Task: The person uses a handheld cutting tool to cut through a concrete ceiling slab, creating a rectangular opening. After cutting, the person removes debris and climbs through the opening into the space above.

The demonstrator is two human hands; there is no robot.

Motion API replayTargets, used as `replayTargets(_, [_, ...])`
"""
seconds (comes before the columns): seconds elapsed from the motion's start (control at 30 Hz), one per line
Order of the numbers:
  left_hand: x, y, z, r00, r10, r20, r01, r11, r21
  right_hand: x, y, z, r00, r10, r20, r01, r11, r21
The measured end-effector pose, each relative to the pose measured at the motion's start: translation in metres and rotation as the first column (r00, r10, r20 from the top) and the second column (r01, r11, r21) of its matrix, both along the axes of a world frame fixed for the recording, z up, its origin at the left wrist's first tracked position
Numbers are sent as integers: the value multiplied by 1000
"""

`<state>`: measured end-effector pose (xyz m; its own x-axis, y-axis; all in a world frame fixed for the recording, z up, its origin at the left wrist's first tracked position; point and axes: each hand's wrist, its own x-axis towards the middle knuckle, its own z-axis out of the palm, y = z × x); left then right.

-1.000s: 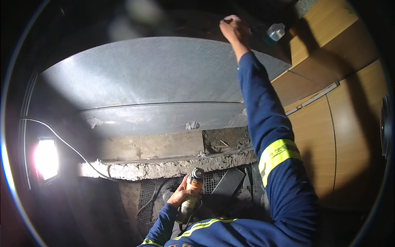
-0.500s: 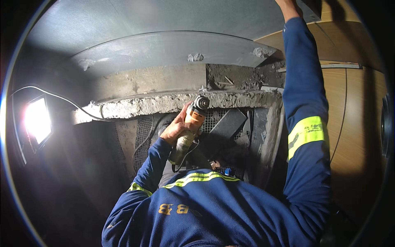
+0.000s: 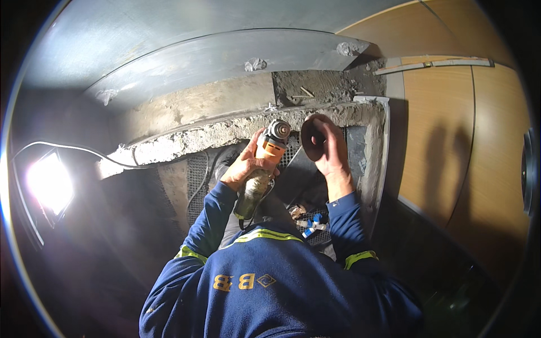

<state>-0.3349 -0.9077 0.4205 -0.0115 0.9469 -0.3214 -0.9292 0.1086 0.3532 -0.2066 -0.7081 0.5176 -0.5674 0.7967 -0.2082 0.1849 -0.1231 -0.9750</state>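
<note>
An orange and grey angle grinder [image 3: 270, 151] is gripped in my left hand [image 3: 243, 166], its bare metal spindle [image 3: 280, 129] facing up. Pale wrapping covers part of its body, and a cord leaves the lower end. Beside the grinder head, my right hand [image 3: 332, 149] holds a dark round disc [image 3: 312, 139] on edge, fingers round its far side. A small gap separates the disc from the spindle. Both are in front of the rough, whitish broken edge [image 3: 186, 141] of a ledge.
A bright work lamp [image 3: 51, 183] glares at the left, with a white cable along the ledge. Grey panels with mortar dabs [image 3: 256, 64] stand at the back. Wooden panels [image 3: 434, 141] and a spirit level [image 3: 434, 64] are at the right. Blue-and-white fittings [image 3: 313, 225] lie below.
My right arm has come down from the upper right, and its hand now holds the dark disc near the grinder. My left hand keeps the grinder almost in place. The view has shifted slightly.
</note>
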Motion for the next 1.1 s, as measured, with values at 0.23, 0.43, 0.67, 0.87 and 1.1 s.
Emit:
replayTargets(0.23, [12, 10, 19, 946, -187, -265, 151, 977, -149, 31, -18, 7, 858, 209, 469, -386, 865, 321])
replayTargets(0.43, [32, 11, 26, 900, -272, -340, 226, 959, -169, 64, -32, 15, 827, 99, 553, -409, 781, 472])
replayTargets(0.67, [51, 12, 30, 836, -258, -484, 226, 966, -123, 88, -43, 25, 881, 48, 471, -290, 841, 457])
replayTargets(0.87, [61, 10, 11, 904, -198, -380, 160, 979, -130, 106, -36, 38, 931, -67, 359, -91, 910, 404])
replayTargets(1.1, [56, 10, 36, 909, -323, -263, 285, 943, -172, 104, -43, 16, 941, 70, 330, -145, 967, 208])
